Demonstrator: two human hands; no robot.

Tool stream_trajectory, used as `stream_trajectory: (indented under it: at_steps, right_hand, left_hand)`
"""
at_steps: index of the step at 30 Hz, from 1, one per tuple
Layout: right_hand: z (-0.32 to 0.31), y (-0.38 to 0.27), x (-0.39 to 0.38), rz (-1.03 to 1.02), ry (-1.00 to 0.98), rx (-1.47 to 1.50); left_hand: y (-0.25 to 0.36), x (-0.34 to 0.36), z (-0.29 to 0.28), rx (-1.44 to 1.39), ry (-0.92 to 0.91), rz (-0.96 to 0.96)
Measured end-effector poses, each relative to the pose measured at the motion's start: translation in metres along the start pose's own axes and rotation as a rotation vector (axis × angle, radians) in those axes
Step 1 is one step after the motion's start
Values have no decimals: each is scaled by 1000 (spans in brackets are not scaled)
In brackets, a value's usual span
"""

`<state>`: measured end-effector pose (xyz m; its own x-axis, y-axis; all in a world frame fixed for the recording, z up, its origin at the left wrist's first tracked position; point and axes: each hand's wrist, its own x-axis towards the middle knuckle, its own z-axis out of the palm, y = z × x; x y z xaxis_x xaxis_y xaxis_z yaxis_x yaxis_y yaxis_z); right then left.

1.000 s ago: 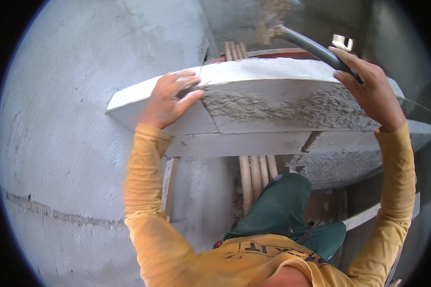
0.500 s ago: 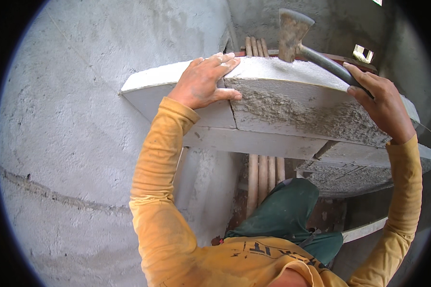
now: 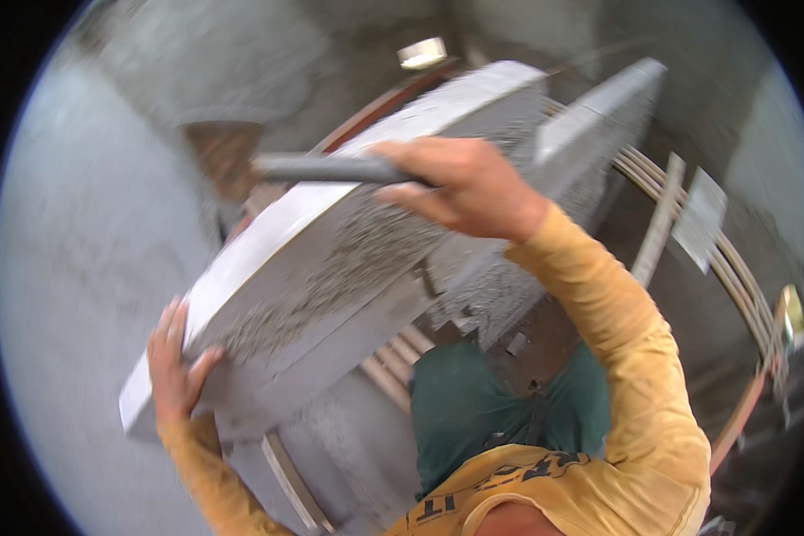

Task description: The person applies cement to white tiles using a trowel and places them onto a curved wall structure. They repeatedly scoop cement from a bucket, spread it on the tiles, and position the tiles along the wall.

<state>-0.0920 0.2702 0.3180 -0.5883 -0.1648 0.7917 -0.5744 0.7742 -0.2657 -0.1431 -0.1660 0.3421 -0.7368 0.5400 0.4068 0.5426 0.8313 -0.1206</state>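
My right hand (image 3: 460, 183) is wrapped round the dark grey handle of a hatchet (image 3: 317, 168). The broad rusty head, smeared by motion, points left beyond the top of a low wall of white blocks (image 3: 268, 228). Against the left part of this wall lies my left hand (image 3: 180, 362), fingers stretched over the top edge and thumb apart on the side face. Rough grey mortar (image 3: 330, 272) is crusted along that side face.
Another block wall (image 3: 598, 112) stands farther right. Bundled poles (image 3: 402, 362) pass beneath the near wall, close to my green-trousered legs (image 3: 464, 393). A wooden strip (image 3: 661, 219) and a pale sheet (image 3: 701, 214) are at the right. A plastered wall (image 3: 71, 268) rises at the left.
The view has turned to the right, so the wall now slants. My right hand has swung the hatchet leftward over the wall's top. My left hand still touches the wall.
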Motion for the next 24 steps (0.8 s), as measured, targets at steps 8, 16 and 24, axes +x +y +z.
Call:
stream_trajectory:
  at_steps: [8, 16, 24]
  right_hand:
    - [-27, 12, -11, 172, -237, -139]
    - [-37, 7, -9, 236, -344, -113]
    - [-49, 8, 14, 204, -406, -220]
  left_hand:
    - [7, -5, 5, -5, -60, -75]
    - [10, -1, 5, -1, -79, -61]
    - [-3, 0, 12, -64, -74, -8]
